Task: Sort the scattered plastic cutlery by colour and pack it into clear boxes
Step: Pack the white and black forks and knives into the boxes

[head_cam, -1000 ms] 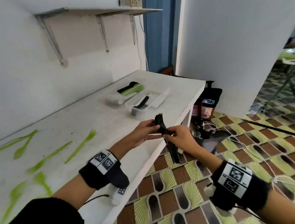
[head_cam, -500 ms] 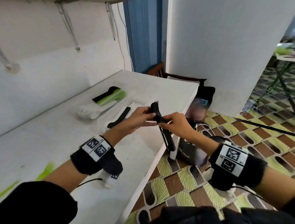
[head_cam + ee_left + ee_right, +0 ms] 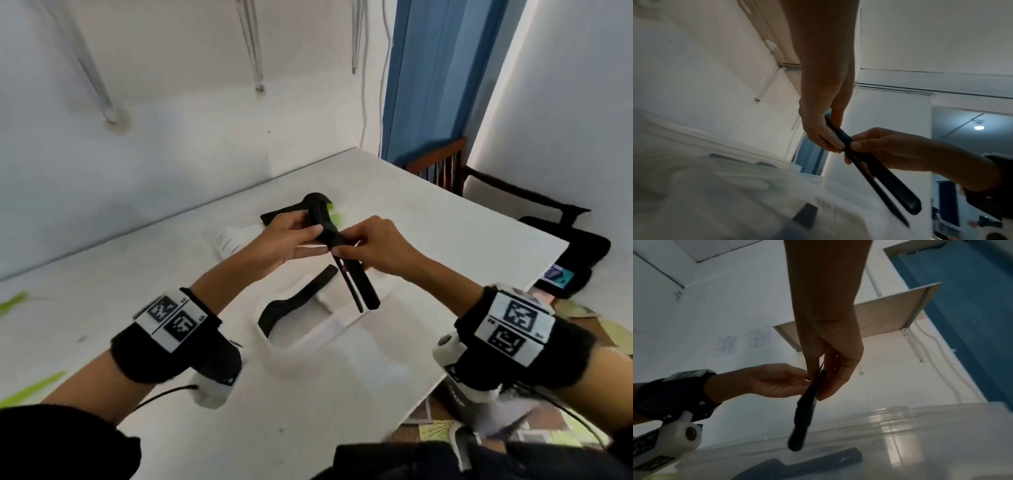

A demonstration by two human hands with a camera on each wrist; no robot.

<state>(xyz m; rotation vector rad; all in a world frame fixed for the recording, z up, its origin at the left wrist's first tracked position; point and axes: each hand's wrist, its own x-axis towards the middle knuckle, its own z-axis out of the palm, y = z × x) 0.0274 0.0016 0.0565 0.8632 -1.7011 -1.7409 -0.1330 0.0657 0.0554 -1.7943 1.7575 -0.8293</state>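
Note:
Both hands hold one bundle of black plastic cutlery (image 3: 337,251) in the air, handles pointing down toward me. My left hand (image 3: 294,236) pinches its upper part; my right hand (image 3: 368,245) pinches it just below. The wrist views show the same bundle (image 3: 875,175) (image 3: 807,410), my left hand (image 3: 824,128) and my right hand (image 3: 828,369). Under the hands an open clear box (image 3: 274,346) sits on the white table (image 3: 308,411) with a black piece (image 3: 294,301) inside. Behind the hands lies a second box (image 3: 236,238) holding black and green cutlery.
Green cutlery pieces (image 3: 32,389) lie at the table's left edge of view. The table's right edge (image 3: 479,346) drops to a patterned floor. A black bag (image 3: 575,260) and a dark wooden chair (image 3: 442,164) stand beyond the far corner. Shelf brackets (image 3: 253,44) hang on the wall.
The hands have carried the black bundle from off the table's right edge to above the open clear box. My view has swung left and closer to the table.

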